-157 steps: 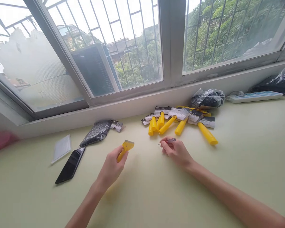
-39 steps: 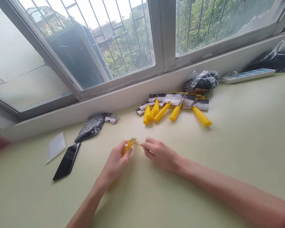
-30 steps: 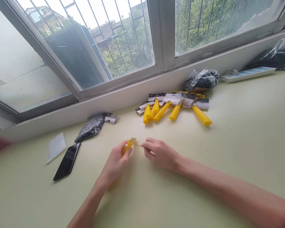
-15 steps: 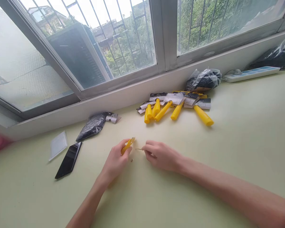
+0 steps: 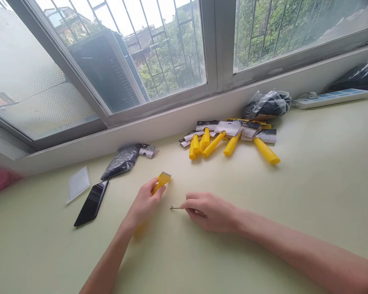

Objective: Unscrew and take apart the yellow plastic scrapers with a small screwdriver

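Note:
My left hand [image 5: 146,203] is closed around the handle of a yellow scraper [image 5: 163,178], its flat head and metal blade edge sticking up past my fingers. The handle's lower end peeks out below my wrist. To the right, my right hand [image 5: 204,210] pinches a thin metal rod-like tool [image 5: 176,208], pointing left; most of it is hidden by my fingers. Its tip meets a small metal piece [image 5: 172,207], perhaps a screw, on the pale green table [image 5: 178,257]. The two hands are apart.
Several yellow-handled scrapers [image 5: 214,143] with card labels lie by the window. Bags of black items [image 5: 122,161] [image 5: 267,104] sit near the sill. A phone [image 5: 92,203] and a clear flat packet [image 5: 79,184] lie left; a power strip [image 5: 331,99] is far right.
My right hand has moved down, bringing the tool's tip to the small metal piece. My left hand has shifted slightly left and turned the scraper so its flat face shows.

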Tool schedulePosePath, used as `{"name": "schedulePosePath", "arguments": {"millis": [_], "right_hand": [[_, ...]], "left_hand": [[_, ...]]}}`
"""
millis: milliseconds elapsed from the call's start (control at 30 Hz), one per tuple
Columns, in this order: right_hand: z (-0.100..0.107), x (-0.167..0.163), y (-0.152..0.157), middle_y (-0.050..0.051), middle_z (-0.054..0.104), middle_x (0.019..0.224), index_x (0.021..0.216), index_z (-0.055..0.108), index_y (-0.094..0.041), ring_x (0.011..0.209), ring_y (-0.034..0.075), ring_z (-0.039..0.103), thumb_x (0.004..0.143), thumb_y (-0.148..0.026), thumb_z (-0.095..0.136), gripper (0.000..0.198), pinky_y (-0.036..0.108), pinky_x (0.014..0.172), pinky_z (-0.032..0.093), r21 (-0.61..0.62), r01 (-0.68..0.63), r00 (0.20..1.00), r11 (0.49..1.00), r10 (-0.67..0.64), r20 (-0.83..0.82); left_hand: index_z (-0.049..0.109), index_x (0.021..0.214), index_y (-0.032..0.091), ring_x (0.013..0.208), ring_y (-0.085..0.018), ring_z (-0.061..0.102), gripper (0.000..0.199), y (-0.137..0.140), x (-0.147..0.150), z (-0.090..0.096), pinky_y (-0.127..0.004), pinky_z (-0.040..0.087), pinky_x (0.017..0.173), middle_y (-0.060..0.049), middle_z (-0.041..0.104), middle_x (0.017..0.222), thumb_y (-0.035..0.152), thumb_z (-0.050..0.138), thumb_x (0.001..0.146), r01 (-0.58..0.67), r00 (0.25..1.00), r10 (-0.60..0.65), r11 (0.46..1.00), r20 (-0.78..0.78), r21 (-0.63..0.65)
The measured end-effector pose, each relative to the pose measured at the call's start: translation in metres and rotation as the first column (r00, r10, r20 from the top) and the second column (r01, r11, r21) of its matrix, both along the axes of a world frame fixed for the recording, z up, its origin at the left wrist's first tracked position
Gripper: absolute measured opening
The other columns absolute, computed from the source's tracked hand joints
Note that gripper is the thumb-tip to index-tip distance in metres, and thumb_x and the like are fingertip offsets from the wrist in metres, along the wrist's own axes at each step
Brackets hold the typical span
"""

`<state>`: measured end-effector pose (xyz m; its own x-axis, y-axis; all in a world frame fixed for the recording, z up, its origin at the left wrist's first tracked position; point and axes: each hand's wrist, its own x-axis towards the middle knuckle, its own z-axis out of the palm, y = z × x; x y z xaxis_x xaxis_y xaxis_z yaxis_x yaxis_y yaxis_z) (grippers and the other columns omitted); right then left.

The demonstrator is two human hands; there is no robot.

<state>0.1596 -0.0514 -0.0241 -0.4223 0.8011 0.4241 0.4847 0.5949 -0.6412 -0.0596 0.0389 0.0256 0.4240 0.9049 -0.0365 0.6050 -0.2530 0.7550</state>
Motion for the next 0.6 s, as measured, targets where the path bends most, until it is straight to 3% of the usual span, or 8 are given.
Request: {"name": "schedulePosePath", "arguments": {"millis": [200,300,433,600], "right_hand": [[-0.001,0.016,0.029,0.004,0.066,0.087,0.106,0.078,-0.021,0.080,0.015,0.061,0.095,-0.011,0.054,0.028,0.026,0.072,0.046,-0.071,0.142,0.977,0.987,-0.151,-0.150],[0.003,0.024,0.031,0.004,0.068,0.089,0.103,0.079,-0.020,0.074,0.013,0.060,0.094,-0.015,0.057,0.024,0.025,0.068,0.046,-0.123,0.115,0.957,0.986,-0.143,-0.253],[0.008,0.030,0.024,0.003,0.068,0.085,0.094,0.081,-0.022,0.072,0.013,0.060,0.093,-0.019,0.060,0.021,0.025,0.067,0.047,-0.180,0.036,0.969,0.983,-0.078,-0.235],[0.005,0.028,0.030,0.005,0.070,0.090,0.095,0.079,-0.021,0.079,0.016,0.063,0.094,-0.021,0.057,0.022,0.029,0.072,0.049,-0.156,0.133,0.958,0.979,-0.167,-0.232]], "left_hand": [[0.053,0.086,0.021,0.059,-0.011,0.033,0.027,-0.001,-0.002,0.001,-0.023,0.027,0.054,0.006,0.037,0.069,0.048,0.055,0.093,0.003,1.000,-0.003,1.000,0.000,-0.015],[0.051,0.085,0.021,0.059,-0.010,0.033,0.029,-0.001,-0.004,0.002,-0.023,0.027,0.054,0.006,0.036,0.069,0.049,0.054,0.093,0.002,1.000,-0.002,1.000,0.001,-0.026],[0.049,0.084,0.022,0.057,-0.011,0.030,0.031,0.002,-0.008,0.002,-0.023,0.026,0.053,0.007,0.035,0.067,0.052,0.054,0.092,-0.005,1.000,0.005,1.000,0.006,-0.031],[0.046,0.081,0.022,0.057,-0.011,0.032,0.031,0.008,-0.016,0.000,-0.023,0.026,0.053,0.006,0.036,0.068,0.050,0.054,0.091,-0.027,0.999,0.028,0.999,0.024,-0.039]]}}
